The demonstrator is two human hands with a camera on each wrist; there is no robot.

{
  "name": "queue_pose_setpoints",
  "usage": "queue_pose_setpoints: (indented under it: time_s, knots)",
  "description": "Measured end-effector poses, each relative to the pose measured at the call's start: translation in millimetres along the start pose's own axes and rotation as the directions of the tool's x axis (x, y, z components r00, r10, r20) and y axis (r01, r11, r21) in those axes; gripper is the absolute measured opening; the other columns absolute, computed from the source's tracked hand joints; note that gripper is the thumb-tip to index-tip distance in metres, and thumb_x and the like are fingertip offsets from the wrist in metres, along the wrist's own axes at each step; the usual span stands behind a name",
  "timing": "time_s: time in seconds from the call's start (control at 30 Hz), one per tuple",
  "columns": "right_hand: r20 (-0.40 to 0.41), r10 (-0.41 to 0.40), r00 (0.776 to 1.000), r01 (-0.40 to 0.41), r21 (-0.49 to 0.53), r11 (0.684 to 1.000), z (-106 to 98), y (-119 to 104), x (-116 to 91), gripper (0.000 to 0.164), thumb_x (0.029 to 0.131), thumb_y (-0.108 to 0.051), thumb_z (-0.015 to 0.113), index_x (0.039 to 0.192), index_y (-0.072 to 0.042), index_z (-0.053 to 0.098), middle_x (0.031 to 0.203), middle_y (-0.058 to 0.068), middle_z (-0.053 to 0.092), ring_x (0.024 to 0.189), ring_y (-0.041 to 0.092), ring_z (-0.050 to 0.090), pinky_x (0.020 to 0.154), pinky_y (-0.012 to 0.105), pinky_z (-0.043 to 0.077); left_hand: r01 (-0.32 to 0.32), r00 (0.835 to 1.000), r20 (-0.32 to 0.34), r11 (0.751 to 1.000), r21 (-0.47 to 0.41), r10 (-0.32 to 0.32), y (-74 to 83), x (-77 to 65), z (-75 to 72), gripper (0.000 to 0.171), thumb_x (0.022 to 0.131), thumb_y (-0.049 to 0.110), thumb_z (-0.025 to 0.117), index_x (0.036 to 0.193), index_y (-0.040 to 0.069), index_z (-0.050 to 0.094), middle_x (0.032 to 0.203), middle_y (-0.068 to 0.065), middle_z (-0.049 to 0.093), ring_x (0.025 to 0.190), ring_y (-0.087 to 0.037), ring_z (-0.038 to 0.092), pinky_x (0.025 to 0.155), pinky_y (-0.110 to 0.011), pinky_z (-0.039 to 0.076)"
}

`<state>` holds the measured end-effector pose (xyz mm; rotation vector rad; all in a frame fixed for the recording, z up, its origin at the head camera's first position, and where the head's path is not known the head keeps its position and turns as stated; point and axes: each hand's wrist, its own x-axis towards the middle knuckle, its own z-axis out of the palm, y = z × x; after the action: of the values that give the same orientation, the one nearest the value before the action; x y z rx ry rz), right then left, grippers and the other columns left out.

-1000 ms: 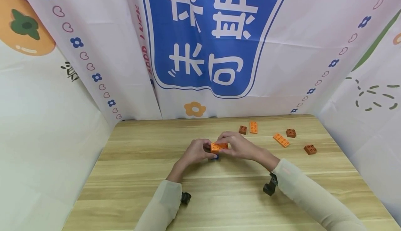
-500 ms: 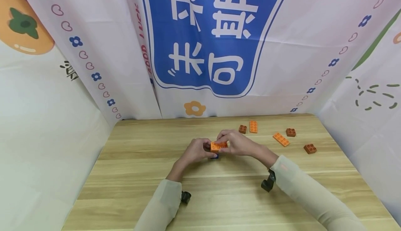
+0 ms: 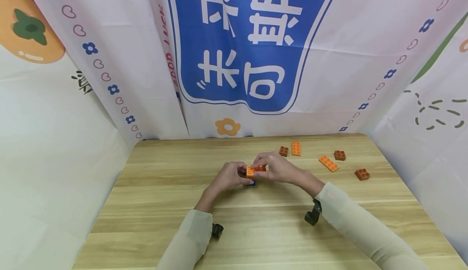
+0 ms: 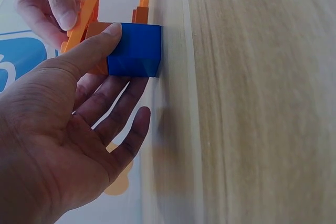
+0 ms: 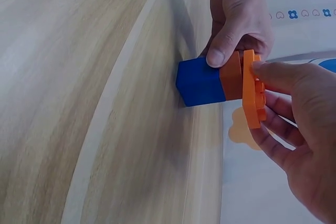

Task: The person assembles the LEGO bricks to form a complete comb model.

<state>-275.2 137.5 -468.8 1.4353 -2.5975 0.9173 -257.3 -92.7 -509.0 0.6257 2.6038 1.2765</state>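
Near the middle of the table my left hand (image 3: 227, 175) holds a small stack of toy building bricks. A blue brick (image 5: 199, 82) forms its base on the wood, and a reddish-brown brick (image 5: 230, 83) sits on top. The left thumb (image 4: 100, 45) lies over the join between these two, with fingers behind. My right hand (image 3: 276, 167) pinches a thin, bright orange studded brick (image 5: 251, 95) against the top of the brown one. In the left wrist view this orange brick is slightly tilted to the stack. One end of it sticks out past the brown brick.
To the right rear lie two flat orange bricks, one upright in view (image 3: 296, 149) and one slanted (image 3: 328, 163). Loose brown bricks lie around them: one on the left (image 3: 283, 151), one behind (image 3: 339, 155), one further right (image 3: 362, 174). Printed cloth (image 3: 161, 115) hangs behind the table.
Both hands keep their holds at the stack. My right hand and forearm have shifted very slightly; the loose bricks lie as before.
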Motion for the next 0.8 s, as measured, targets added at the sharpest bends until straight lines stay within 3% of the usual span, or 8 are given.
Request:
queue_pose_setpoints:
  time_s: [0.43,0.8]
  knots:
    - [0.034,0.007,0.999,-0.006,-0.04,0.999,-3.3,-2.2,5.8,0.02,0.09,-0.014,0.087,0.109,-0.007,0.084,0.102,0.001,0.076,0.094,0.013,0.072,0.085,0.027,0.06,0.012,1.0,-0.001,1.0,0.012,-0.012,3.4,-1.0,0.0,0.024,0.086,0.016,0.091,0.103,0.009,0.076,0.098,0.001,0.078,0.087,-0.008,0.069,0.08,-0.028,0.059]
    - [0.062,0.058,0.996,-0.059,0.001,0.998,-3.0,-3.3,8.0,0.022,0.089,-0.008,0.086,0.111,-0.004,0.083,0.103,0.004,0.076,0.096,0.018,0.073,0.086,0.034,0.062,0.008,1.0,-0.004,1.0,0.01,-0.008,3.4,-0.9,0.2,0.024,0.086,0.017,0.091,0.103,0.01,0.076,0.098,0.001,0.078,0.087,-0.008,0.07,0.082,-0.03,0.06]
